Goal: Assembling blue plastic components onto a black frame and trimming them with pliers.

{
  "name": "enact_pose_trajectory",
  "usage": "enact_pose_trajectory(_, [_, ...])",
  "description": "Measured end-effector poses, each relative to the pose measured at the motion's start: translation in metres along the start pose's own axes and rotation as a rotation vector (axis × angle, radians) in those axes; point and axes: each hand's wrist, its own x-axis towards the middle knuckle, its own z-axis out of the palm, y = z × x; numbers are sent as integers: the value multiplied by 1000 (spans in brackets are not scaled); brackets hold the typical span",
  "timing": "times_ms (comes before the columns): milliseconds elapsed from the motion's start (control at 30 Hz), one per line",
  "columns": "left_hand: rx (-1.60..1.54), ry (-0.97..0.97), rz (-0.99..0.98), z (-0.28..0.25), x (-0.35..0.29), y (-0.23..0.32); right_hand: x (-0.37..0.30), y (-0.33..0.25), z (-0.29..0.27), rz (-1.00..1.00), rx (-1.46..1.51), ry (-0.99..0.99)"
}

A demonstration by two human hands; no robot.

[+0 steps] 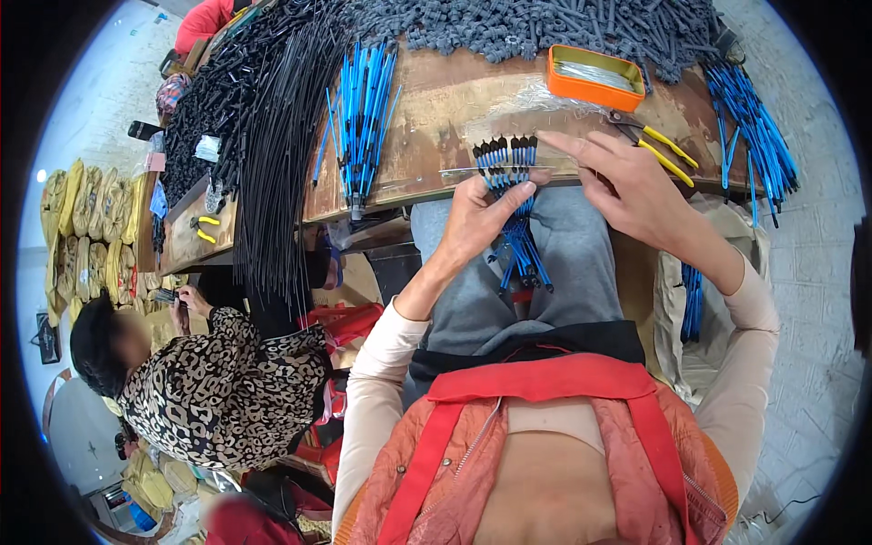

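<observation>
My left hand [480,221] is closed round a bundle of blue rods with black ends [523,241], above my lap at the table's front edge. The rods' black tips fan out in a row over the fingers. A thin straight wire [461,170] lies crosswise over the rods just below these tips. My right hand [629,183] is just right of the bundle, its fingers stretched apart and pointing left toward the tips. I see nothing held in it.
Yellow-handled pliers [666,153] and an orange tin of thin wires [595,80] lie on the wooden table [427,118]. Blue rod bundles [363,123] and grey plastic parts [527,27] rest there too. Black rods [277,163] overhang the edge. Another person [218,386] works at the left.
</observation>
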Motion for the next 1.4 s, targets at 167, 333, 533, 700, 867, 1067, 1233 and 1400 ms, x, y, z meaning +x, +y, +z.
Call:
enact_pose_trajectory(167, [10, -3, -9, 0, 1, -2, 0, 2, 1, -15, -3, 10])
enact_pose_trajectory(333, [5, -5, -17, 0, 1, -1, 1, 6, 3, -30, 22, 24])
enact_pose_trajectory(533, [96, -54, -28, -4, 0, -2, 1, 0, -2, -123, -194, 68])
enact_pose_trajectory(700, [-69, -11, -53, 3, 0, 0, 9, 4, -14, -226, -332, 145])
enact_pose_trajectory(867, [-46, -26, -24, 5, 2, 1, 9, 4, -5, -194, -208, 176])
enact_pose_trajectory(1067, [-67, -35, -32, 8, 2, 1, 8, 6, 8, -182, -88, 242])
enact_pose_trajectory(1233, [-94, -45, -38, 7, 4, 3, 11, 6, 12, -95, 107, 222])
enact_pose_trajectory(1400, [-122, -64, -41, 6, 5, 0, 11, 9, 13, -136, 46, 236])
